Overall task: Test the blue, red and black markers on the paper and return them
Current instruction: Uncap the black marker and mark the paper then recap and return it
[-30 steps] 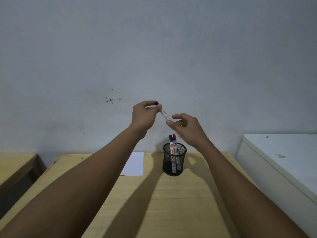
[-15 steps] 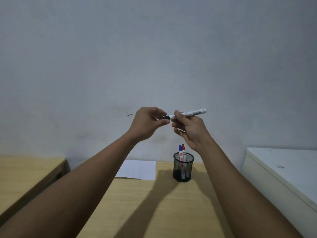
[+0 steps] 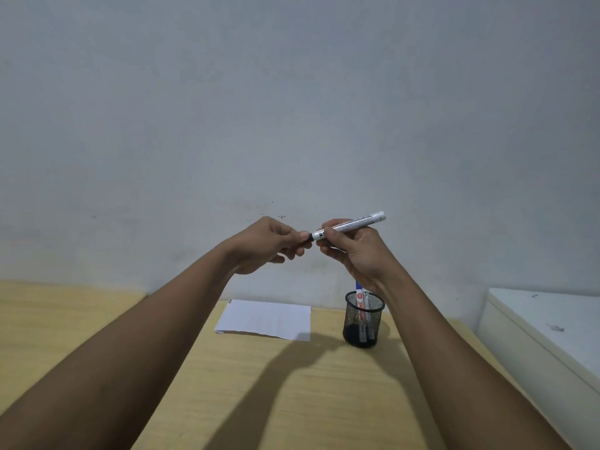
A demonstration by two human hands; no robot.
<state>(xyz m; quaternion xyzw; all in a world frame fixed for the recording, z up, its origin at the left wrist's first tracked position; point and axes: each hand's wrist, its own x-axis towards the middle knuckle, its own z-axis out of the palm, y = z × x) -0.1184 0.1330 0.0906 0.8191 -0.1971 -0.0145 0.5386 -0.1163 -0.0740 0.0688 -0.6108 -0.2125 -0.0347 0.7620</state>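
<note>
Both hands are raised in front of the wall, above the desk. My right hand grips the white barrel of the black marker, which lies almost level with its rear end pointing right. My left hand pinches the marker's black cap end between thumb and fingers. Below my right wrist stands a black mesh pen holder with the blue marker and a second marker beside it, whose top my wrist hides. A white sheet of paper lies flat to the left of the holder.
The wooden desk runs from the wall toward me. A second wooden surface lies at the left, with a gap between. A white cabinet stands at the right. The grey wall is close behind.
The marker turned from steeply tilted to nearly level, with my right hand gripping its barrel. The view swung left, so the holder and paper now sit further right and lower.
</note>
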